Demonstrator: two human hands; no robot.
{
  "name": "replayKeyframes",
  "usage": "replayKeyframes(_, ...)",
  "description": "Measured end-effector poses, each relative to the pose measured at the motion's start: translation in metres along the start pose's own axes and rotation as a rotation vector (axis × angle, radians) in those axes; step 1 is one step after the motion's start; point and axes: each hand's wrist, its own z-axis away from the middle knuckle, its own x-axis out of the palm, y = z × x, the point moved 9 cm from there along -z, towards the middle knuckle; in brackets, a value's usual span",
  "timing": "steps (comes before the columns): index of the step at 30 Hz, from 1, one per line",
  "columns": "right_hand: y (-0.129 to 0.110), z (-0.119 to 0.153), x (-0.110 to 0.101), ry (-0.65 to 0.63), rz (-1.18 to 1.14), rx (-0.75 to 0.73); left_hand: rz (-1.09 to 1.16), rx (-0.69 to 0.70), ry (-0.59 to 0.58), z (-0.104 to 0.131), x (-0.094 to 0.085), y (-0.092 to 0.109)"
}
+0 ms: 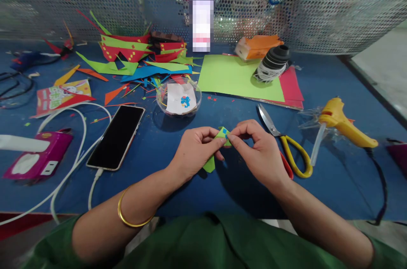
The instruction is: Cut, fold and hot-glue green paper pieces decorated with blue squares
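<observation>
A folded strip of bright green paper [210, 164] is held above the front middle of the table, with small blue paper squares [224, 131] on its upper part. My left hand [197, 150] pinches the strip between thumb and fingers from the left. From the right, my right hand [259, 150] closes thumb and forefinger on the strip's edge beside the blue squares; whether a loose square is also between those fingertips cannot be seen. Just beyond the hands stands a clear round bowl [199, 101] holding a white paper with several tiny blue pieces [185, 101] on it.
Scissors [270, 120] lie partly behind my right hand, and a yellow glue gun [346, 122] sits farther right. Green sheets [235, 76] bear a black-and-white bottle [271, 63]. To the left are a phone [117, 137], a white cable [84, 133] and coloured paper cuttings [127, 50].
</observation>
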Motion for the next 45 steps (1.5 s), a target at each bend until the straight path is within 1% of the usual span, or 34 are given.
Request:
replayKeyframes(6,0.001,0.001,-0.001,0.026,-0.02,0.023,-0.042,0.008,0.013,0.001,-0.001,0.0)
replayKeyframes(9,0.006,0.0,-0.003,0.03,-0.043,0.065,-0.046,0.008,0.021,0.001,-0.002,0.001)
replayKeyframes(13,0.023,0.0,-0.003,0.037,-0.207,0.2,-0.025,-0.018,0.037,0.001,-0.004,0.001)
replayKeyframes(16,0.03,0.001,-0.003,0.069,-0.344,0.248,0.036,-0.022,0.071,0.0,-0.008,0.001)
replayKeyframes(19,0.032,0.002,0.006,0.004,-0.407,0.306,0.109,-0.001,0.106,-0.001,-0.012,0.001)
replayKeyframes(21,0.031,0.003,0.011,-0.035,-0.43,0.333,0.145,-0.004,0.108,-0.002,-0.013,-0.001)
replayKeyframes(27,0.028,0.002,0.012,-0.052,-0.414,0.318,0.215,-0.068,0.064,-0.003,-0.009,-0.008)
replayKeyframes(34,0.024,0.003,0.012,-0.074,-0.326,0.281,0.199,-0.03,0.073,-0.003,-0.009,-0.003)
replayKeyframes(38,0.022,0.003,0.012,-0.089,-0.314,0.279,0.155,-0.033,0.092,-0.002,-0.011,-0.003)
replayKeyframes(45,0.021,0.004,0.012,-0.095,-0.316,0.271,0.114,-0.034,0.076,-0.002,-0.01,-0.001)
